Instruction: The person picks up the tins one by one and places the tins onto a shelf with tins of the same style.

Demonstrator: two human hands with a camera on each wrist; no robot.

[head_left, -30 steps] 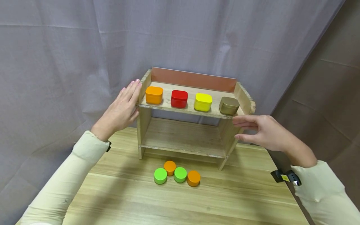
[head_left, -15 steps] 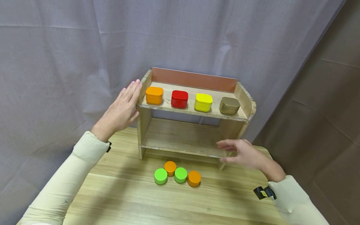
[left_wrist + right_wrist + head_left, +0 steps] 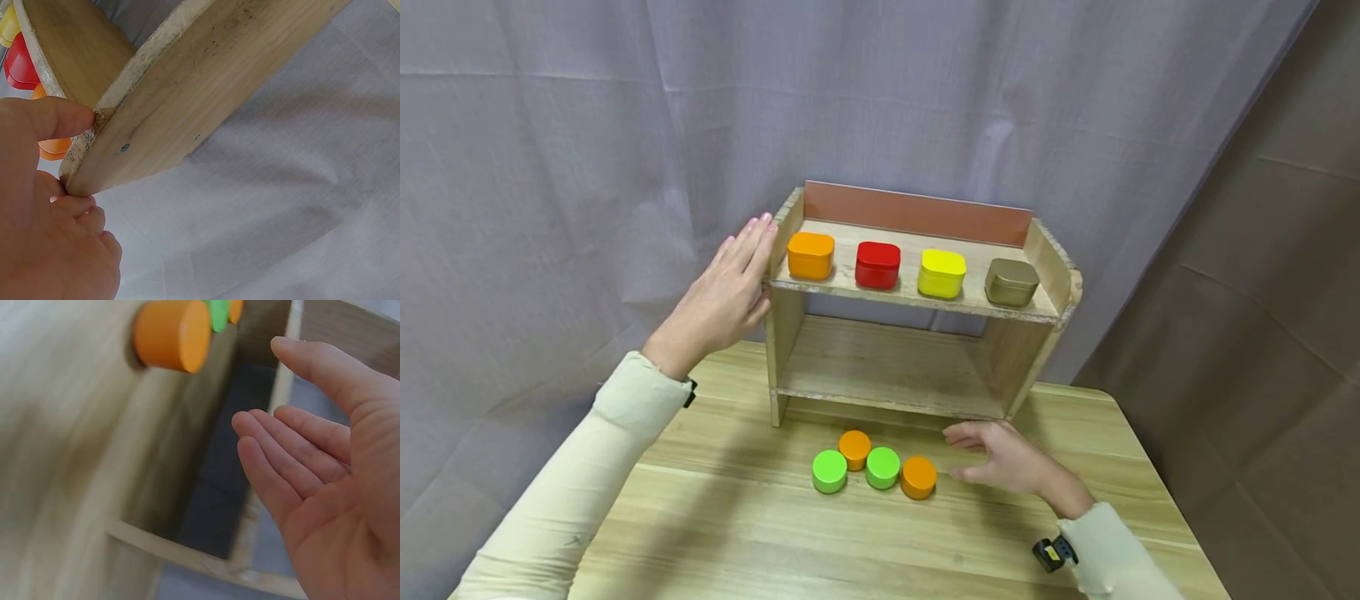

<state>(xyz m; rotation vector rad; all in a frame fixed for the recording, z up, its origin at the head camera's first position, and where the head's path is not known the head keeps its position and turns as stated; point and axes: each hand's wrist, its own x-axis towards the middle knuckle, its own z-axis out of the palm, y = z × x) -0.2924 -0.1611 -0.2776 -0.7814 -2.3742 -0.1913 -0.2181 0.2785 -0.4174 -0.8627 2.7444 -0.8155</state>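
Observation:
A small wooden shelf [image 3: 887, 360] stands on the table. In the head view my left hand [image 3: 718, 296] holds its left side panel near the top. In the left wrist view the thumb [image 3: 72, 117] touches the panel's edge, the other fingers at its corner. On the upper board are orange [image 3: 810, 256], red [image 3: 877, 265], yellow [image 3: 942, 273] and olive-brown [image 3: 1011, 282] lidded boxes. On the table before it lie green [image 3: 829, 472] [image 3: 882, 468] and orange [image 3: 854, 450] [image 3: 918, 477] round pieces. My right hand [image 3: 1003, 457], holding nothing, is right of the nearer orange piece, fingers apart from it.
The wooden table [image 3: 850, 550] extends in front of the shelf, its right edge near the brown hanging cloth [image 3: 1247, 333]. A grey curtain [image 3: 880, 92] hangs behind the shelf. A lower board [image 3: 880, 367] spans between the side panels.
My right hand has come down and leftward from the shelf's right side, stopping near the round pieces. The left hand, shelf, boxes and round pieces have stayed in place.

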